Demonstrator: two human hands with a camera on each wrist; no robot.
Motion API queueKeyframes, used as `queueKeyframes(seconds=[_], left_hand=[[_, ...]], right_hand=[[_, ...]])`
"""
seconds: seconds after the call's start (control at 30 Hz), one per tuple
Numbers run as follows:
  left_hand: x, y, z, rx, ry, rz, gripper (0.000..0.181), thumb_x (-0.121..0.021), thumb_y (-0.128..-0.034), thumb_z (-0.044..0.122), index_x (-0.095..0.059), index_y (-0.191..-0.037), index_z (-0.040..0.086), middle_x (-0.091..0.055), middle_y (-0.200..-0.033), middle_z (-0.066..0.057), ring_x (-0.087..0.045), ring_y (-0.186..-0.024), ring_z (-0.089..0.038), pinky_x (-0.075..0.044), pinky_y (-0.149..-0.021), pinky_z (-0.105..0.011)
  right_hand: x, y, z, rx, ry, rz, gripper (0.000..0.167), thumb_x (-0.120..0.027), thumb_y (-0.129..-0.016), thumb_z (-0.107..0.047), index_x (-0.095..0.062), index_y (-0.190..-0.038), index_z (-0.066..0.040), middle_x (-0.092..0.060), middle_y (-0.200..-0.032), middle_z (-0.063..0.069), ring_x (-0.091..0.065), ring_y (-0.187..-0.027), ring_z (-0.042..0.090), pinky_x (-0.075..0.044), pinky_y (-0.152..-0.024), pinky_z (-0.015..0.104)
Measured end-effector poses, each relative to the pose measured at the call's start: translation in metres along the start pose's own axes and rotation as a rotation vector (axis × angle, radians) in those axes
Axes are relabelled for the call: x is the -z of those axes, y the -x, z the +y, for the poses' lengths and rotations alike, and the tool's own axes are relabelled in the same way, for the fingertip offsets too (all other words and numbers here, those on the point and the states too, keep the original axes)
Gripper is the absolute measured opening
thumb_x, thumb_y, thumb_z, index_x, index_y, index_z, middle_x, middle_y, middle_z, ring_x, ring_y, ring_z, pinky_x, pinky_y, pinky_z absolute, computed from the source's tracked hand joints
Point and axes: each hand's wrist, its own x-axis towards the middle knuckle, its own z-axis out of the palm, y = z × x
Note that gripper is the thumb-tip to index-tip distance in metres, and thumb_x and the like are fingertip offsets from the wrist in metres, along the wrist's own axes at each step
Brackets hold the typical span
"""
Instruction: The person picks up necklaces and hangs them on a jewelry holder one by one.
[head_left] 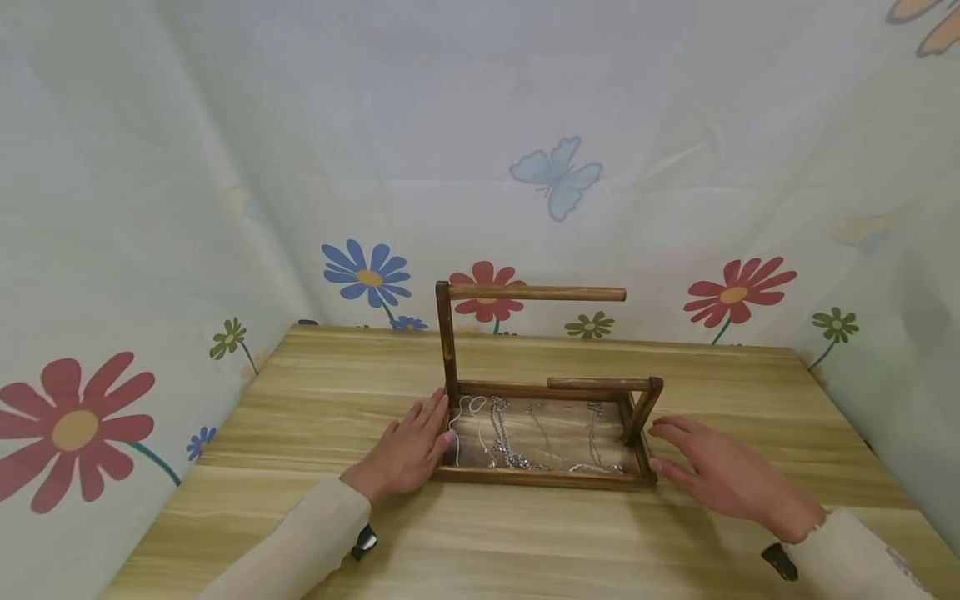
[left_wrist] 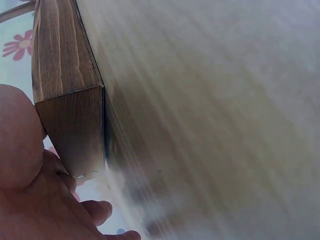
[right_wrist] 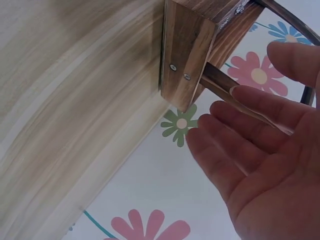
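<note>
A dark brown wooden jewelry stand (head_left: 540, 477) sits on the table, its base a shallow tray. A tall post on the left carries a long bar (head_left: 536, 293); a shorter post on the right carries a low bar (head_left: 600, 383). Inside the tray lie a thin pale necklace (head_left: 480, 440), a thicker silver chain (head_left: 502, 435) and finer chains (head_left: 592, 437) to the right. My left hand (head_left: 408, 446) rests against the tray's left end, fingers extended. Beside the right end is my right hand (head_left: 720, 471), its fingers loosely extended and holding nothing; the right wrist view shows them near the screwed end (right_wrist: 185, 60).
The wood-grain table (head_left: 525, 542) extends around the stand on every side. Behind it and at both sides hangs a pale curtain (head_left: 450, 125) printed with flowers and butterflies.
</note>
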Motion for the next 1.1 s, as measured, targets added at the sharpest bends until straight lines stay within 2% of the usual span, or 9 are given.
queueKeyframes(seconds=[0.2, 0.33, 0.57, 0.83, 0.93, 1.03, 1.1], left_hand=[[-0.001, 0.002, -0.001, 0.0, 0.0, -0.001, 0.066, -0.033, -0.1145, 0.041, -0.014, -0.168, 0.007, -0.009, -0.178, -0.007, -0.018, -0.161, -0.044, -0.023, -0.12, -0.076], [0.0, 0.003, -0.001, 0.0, -0.004, 0.002, 0.065, -0.033, -0.1146, 0.04, -0.014, -0.168, 0.008, -0.008, -0.178, -0.006, -0.018, -0.161, -0.044, -0.023, -0.119, -0.077], [-0.002, 0.003, 0.0, -0.002, -0.03, 0.018, 0.065, -0.033, -0.1145, 0.041, -0.015, -0.168, 0.008, -0.007, -0.178, -0.005, -0.016, -0.162, -0.043, -0.023, -0.12, -0.077], [-0.004, 0.002, 0.0, -0.004, -0.032, 0.021, 0.066, -0.033, -0.1144, 0.042, -0.015, -0.168, 0.008, -0.007, -0.178, -0.005, -0.016, -0.162, -0.042, -0.023, -0.12, -0.076], [-0.003, 0.001, 0.001, -0.006, -0.017, 0.019, 0.066, -0.033, -0.1145, 0.041, -0.014, -0.168, 0.008, -0.007, -0.178, -0.005, -0.016, -0.162, -0.043, -0.022, -0.12, -0.077], [-0.003, 0.002, 0.001, -0.004, -0.008, 0.017, 0.066, -0.033, -0.1146, 0.041, -0.014, -0.168, 0.008, -0.007, -0.178, -0.005, -0.016, -0.162, -0.043, -0.021, -0.12, -0.077], [-0.003, 0.002, 0.002, -0.003, -0.006, 0.017, 0.065, -0.033, -0.1146, 0.041, -0.014, -0.168, 0.008, -0.007, -0.178, -0.005, -0.016, -0.162, -0.043, -0.021, -0.12, -0.077]], right_hand=[[0.003, -0.005, -0.005, 0.023, -0.041, 0.056, 0.028, -0.072, -0.099, -0.024, -0.072, -0.121, -0.006, -0.075, -0.124, 0.01, -0.072, -0.115, 0.034, -0.058, -0.095, 0.055], [0.004, -0.007, -0.009, 0.035, -0.075, 0.091, 0.022, -0.074, -0.097, -0.019, -0.076, -0.117, -0.009, -0.077, -0.117, 0.005, -0.074, -0.108, 0.029, -0.06, -0.09, 0.051], [0.002, -0.013, -0.019, 0.003, -0.123, 0.059, 0.025, -0.074, -0.097, -0.02, -0.076, -0.12, -0.009, -0.078, -0.117, 0.005, -0.075, -0.106, 0.025, -0.061, -0.089, 0.048], [-0.002, -0.022, -0.025, 0.088, -0.089, 0.079, 0.025, -0.075, -0.096, -0.017, -0.076, -0.121, -0.011, -0.079, -0.117, 0.003, -0.076, -0.107, 0.022, -0.061, -0.089, 0.045], [-0.002, -0.026, -0.026, 0.111, -0.074, 0.056, 0.027, -0.074, -0.097, -0.017, -0.076, -0.122, -0.009, -0.079, -0.118, 0.003, -0.075, -0.107, 0.022, -0.061, -0.089, 0.045], [-0.003, -0.032, -0.026, 0.142, -0.081, -0.004, 0.025, -0.073, -0.097, -0.016, -0.077, -0.121, -0.011, -0.079, -0.117, 0.001, -0.076, -0.104, 0.02, -0.061, -0.085, 0.042], [-0.005, -0.037, -0.025, 0.167, -0.09, -0.071, 0.016, -0.072, -0.098, -0.015, -0.078, -0.112, -0.015, -0.078, -0.107, -0.005, -0.073, -0.091, 0.013, -0.059, -0.077, 0.035]])
